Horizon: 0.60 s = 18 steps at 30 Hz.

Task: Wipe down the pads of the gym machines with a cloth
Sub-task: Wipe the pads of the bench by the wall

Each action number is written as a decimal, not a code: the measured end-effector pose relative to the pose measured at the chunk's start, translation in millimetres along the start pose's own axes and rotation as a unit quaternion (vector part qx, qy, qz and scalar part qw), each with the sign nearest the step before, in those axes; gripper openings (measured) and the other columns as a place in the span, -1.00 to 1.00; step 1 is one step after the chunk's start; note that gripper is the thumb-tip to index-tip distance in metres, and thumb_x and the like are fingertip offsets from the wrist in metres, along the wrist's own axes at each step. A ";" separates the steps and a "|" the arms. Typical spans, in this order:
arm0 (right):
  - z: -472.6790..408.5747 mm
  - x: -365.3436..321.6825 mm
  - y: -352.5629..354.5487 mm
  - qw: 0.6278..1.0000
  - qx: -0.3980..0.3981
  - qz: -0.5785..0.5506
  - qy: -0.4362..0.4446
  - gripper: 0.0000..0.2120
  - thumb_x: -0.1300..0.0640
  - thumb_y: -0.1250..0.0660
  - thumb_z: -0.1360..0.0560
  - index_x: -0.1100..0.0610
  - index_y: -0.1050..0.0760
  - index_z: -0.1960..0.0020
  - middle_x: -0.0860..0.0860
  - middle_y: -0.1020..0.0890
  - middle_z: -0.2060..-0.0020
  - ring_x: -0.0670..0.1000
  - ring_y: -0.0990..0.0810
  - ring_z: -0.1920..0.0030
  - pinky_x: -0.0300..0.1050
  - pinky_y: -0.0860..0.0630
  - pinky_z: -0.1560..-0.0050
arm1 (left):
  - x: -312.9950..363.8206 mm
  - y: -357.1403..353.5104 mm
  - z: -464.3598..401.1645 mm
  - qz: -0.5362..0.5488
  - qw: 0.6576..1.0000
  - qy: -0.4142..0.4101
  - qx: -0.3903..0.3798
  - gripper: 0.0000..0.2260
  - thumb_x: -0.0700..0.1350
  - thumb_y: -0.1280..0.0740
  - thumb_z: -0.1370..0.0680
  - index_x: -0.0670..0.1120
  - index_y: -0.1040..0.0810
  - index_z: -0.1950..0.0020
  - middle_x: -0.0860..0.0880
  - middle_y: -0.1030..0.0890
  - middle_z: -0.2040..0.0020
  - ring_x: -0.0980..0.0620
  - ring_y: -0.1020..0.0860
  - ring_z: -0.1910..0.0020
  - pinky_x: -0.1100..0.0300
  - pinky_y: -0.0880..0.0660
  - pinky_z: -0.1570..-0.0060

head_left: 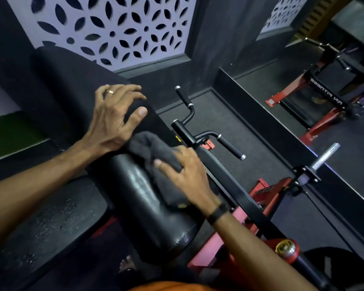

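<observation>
Cloth (pixel 153 150), dark terry, sits bunched under right hand (pixel 184 171) w/ fingers curled in a grasping grip, at the far end of the glossy roller pad (pixel 147 202), whose long axis runs 11-to-5 o'clock, unwiped length toward 5; left hand (pixel 116 114) braces on the upper pad (pixel 72 85) at 11, fingers spread, grasping nothing.

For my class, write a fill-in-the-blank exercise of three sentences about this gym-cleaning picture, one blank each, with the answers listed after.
1. The right hand presses a dark grey ____ onto the shiny black padded roller.
2. The left hand, wearing a gold ____ on one finger, rests on the matte black upper pad.
3. The right wrist carries a black ____.

Missing words: cloth; ring; band
</observation>
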State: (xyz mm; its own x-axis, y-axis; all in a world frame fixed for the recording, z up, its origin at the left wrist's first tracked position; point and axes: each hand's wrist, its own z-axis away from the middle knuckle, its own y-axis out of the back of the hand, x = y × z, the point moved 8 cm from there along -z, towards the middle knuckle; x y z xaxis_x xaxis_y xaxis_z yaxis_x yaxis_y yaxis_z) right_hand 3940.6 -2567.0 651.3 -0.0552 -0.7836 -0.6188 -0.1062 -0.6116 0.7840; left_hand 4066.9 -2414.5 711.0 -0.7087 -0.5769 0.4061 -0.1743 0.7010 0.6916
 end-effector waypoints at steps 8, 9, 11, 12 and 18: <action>23.8 114.7 14.1 0.986 -0.013 0.045 -0.161 -0.50 -0.46 -0.15 -0.41 -0.06 -0.54 0.08 -0.08 -0.57 0.08 0.02 -0.54 0.00 0.05 -0.50 0.04 | 0.5 4.8 2.1 -0.011 1.000 0.009 0.021 -0.52 0.19 -0.07 -0.63 -0.12 -0.61 -0.19 -0.05 -0.57 -0.32 -0.06 -0.47 -0.32 -0.15 -0.16 -0.40; 33.6 88.2 21.8 0.994 0.004 0.022 -0.111 -0.51 -0.43 -0.16 -0.41 -0.05 -0.57 0.06 -0.12 -0.58 0.07 -0.01 -0.54 -0.02 0.04 -0.49 0.01 | 0.5 4.9 0.9 -0.015 1.000 0.010 0.022 -0.51 0.20 -0.07 -0.63 -0.11 -0.60 -0.19 -0.04 -0.57 -0.32 -0.05 -0.47 -0.33 -0.16 -0.16 -0.40; 48.0 25.2 30.3 0.999 0.013 -0.052 -0.003 -0.52 -0.36 -0.23 -0.45 0.01 -0.65 -0.01 -0.15 -0.61 0.02 -0.03 -0.54 -0.06 -0.04 -0.47 -0.03 | 0.5 2.7 -0.6 -0.016 1.000 0.011 0.015 -0.50 0.21 -0.06 -0.63 -0.11 -0.60 -0.20 -0.04 -0.56 -0.33 -0.05 -0.46 -0.34 -0.15 -0.15 -0.40; 50.5 -2.9 31.2 0.997 0.012 -0.056 0.051 -0.53 -0.33 -0.25 -0.47 0.01 -0.66 -0.05 -0.14 -0.61 -0.02 -0.04 -0.53 -0.08 -0.09 -0.45 -0.04 | 0.6 1.5 -1.0 -0.016 1.000 0.011 0.013 -0.50 0.21 -0.06 -0.63 -0.11 -0.60 -0.21 -0.04 -0.56 -0.34 -0.05 -0.46 -0.34 -0.14 -0.15 -0.40; 4.4 61.4 4.1 0.998 0.000 -0.027 -0.057 -0.55 -0.44 -0.20 -0.40 -0.08 -0.53 0.07 -0.06 -0.55 0.07 -0.01 -0.51 0.01 -0.07 -0.42 0.06 | -1.9 3.7 3.2 -0.018 0.999 0.021 0.021 -0.51 0.20 -0.05 -0.64 -0.10 -0.60 -0.20 -0.03 -0.57 -0.32 -0.04 -0.46 -0.33 -0.13 -0.15 -0.39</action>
State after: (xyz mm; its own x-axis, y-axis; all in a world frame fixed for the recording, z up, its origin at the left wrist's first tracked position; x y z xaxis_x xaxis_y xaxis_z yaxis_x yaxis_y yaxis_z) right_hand 3932.4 -2617.1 616.3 -0.1615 -0.7315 -0.6625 -0.1131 -0.6531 0.7488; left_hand 4065.4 -2409.4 710.9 -0.6719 -0.6189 0.4069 -0.2288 0.6960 0.6807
